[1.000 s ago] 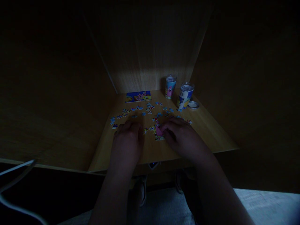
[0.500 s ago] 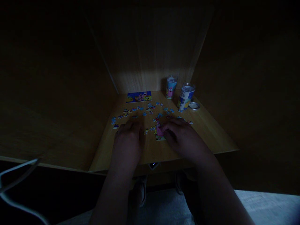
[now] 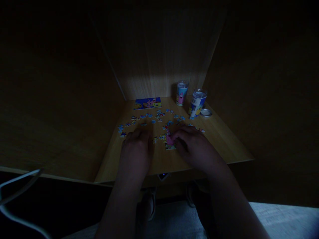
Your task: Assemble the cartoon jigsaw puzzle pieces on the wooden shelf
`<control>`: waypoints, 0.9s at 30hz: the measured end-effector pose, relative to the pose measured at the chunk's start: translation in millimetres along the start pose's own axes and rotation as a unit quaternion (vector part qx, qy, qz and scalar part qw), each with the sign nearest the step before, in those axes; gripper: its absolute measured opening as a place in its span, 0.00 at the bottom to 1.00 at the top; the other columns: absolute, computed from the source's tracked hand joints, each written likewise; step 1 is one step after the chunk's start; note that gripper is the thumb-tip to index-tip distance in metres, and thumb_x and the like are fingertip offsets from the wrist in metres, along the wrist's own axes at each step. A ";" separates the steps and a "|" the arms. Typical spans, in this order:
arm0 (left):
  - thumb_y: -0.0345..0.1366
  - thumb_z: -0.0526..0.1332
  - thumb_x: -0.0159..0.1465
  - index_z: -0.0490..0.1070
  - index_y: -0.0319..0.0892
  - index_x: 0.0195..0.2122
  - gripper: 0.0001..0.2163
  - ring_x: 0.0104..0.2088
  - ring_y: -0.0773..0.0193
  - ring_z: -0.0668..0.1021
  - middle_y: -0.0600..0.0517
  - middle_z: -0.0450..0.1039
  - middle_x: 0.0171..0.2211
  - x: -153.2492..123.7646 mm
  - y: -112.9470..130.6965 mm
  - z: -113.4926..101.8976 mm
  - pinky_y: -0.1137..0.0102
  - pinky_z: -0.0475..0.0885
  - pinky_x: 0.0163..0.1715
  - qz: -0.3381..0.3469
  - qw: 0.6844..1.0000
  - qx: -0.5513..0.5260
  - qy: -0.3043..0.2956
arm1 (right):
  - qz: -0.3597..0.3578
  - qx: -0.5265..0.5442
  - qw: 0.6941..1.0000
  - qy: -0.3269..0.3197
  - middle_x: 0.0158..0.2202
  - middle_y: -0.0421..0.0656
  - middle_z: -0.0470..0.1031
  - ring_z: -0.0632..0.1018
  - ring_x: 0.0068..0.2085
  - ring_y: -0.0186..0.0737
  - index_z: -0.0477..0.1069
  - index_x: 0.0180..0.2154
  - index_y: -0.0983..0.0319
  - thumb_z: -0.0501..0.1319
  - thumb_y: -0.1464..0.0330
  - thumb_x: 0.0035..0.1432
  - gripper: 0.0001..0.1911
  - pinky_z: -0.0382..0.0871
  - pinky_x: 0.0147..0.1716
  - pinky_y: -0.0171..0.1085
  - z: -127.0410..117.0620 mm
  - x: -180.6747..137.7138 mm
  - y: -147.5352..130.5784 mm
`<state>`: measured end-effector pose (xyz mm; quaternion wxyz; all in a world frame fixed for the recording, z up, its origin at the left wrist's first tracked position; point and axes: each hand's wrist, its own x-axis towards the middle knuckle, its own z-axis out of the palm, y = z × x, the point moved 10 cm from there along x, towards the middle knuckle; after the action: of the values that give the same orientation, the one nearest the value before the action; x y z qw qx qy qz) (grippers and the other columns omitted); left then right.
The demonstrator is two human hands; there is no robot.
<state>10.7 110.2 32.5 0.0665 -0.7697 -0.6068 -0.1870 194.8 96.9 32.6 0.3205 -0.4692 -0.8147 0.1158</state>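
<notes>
The wooden desk (image 3: 161, 162) has its near edge close below both hands, so we judge a dragging wrist could sweep something off. The left hand (image 3: 137, 141) is curled palm-down; can't tell if it holds anything. The right hand (image 3: 174, 140) is narrow, thumb and index close together; can't tell if a piece is pinched there. The printed sheet (image 3: 148, 103) lies flat well beyond the left hand, low risk. The nearer canister (image 3: 197, 103) and farther canister (image 3: 182, 93) stand upright beyond the right hand; a careless long reach could tip one. The joined patch (image 3: 170, 143), partly pink, lies just left of the right hand, at its fingertips; a sideways push or lift could split its joints. Loose pieces (image 3: 159, 114) spread beyond and between the hands; a knuckle could scatter them, and the dim light, we think, invites a mix-up.

Counts: one desk, two hands, one printed sheet, two canisters, one joined patch, one round lid (image 3: 206, 113) beyond and right of the right hand. Loose pieces: many, bunched and partly hidden by the right hand, so we give no figure; one yellowish piece (image 3: 155, 140) sits just right of the left hand.
</notes>
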 end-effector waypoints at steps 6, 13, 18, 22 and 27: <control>0.32 0.58 0.78 0.81 0.42 0.46 0.10 0.49 0.45 0.82 0.41 0.83 0.48 -0.6 0.5 -0.3 0.52 0.80 0.54 -0.005 1.000 -0.004 -0.009 | -0.003 0.004 1.000 -0.003 0.48 0.45 0.85 0.83 0.53 0.48 0.80 0.44 0.56 0.62 0.76 0.76 0.10 0.76 0.58 0.50 -1.1 0.7 -1.6; 0.32 0.59 0.78 0.81 0.42 0.45 0.10 0.48 0.45 0.82 0.42 0.83 0.48 -0.8 -0.4 0.7 0.52 0.80 0.54 -0.004 1.000 0.002 -0.006 | -0.007 0.006 1.000 0.005 0.48 0.45 0.85 0.84 0.53 0.49 0.80 0.44 0.56 0.62 0.76 0.76 0.10 0.76 0.58 0.50 -0.6 0.6 -0.1; 0.32 0.58 0.78 0.81 0.43 0.45 0.10 0.47 0.47 0.83 0.42 0.83 0.48 -0.9 0.4 -1.5 0.54 0.80 0.52 -0.001 1.000 -0.001 0.004 | -0.006 0.003 1.000 0.006 0.49 0.44 0.85 0.83 0.53 0.49 0.80 0.44 0.56 0.63 0.76 0.75 0.10 0.75 0.59 0.51 -0.2 -0.3 0.7; 0.32 0.58 0.78 0.80 0.43 0.44 0.11 0.46 0.47 0.82 0.42 0.83 0.47 -0.8 1.0 -1.4 0.53 0.80 0.51 0.002 1.000 0.005 0.002 | -0.004 0.005 1.000 0.007 0.49 0.44 0.84 0.83 0.53 0.48 0.80 0.44 0.56 0.62 0.76 0.75 0.10 0.75 0.58 0.50 -0.8 -0.5 -0.1; 0.33 0.58 0.78 0.80 0.44 0.43 0.11 0.48 0.47 0.82 0.43 0.83 0.46 -0.9 0.0 -1.9 0.54 0.80 0.52 -0.001 1.000 0.003 0.008 | -0.001 -0.002 1.000 0.000 0.48 0.43 0.85 0.83 0.52 0.48 0.79 0.43 0.56 0.62 0.76 0.75 0.10 0.74 0.57 0.49 1.8 -0.9 1.8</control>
<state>10.1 108.8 34.0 0.0737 -0.7673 -0.6076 -0.1916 195.2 97.3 30.0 0.3194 -0.4694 -0.8153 0.1136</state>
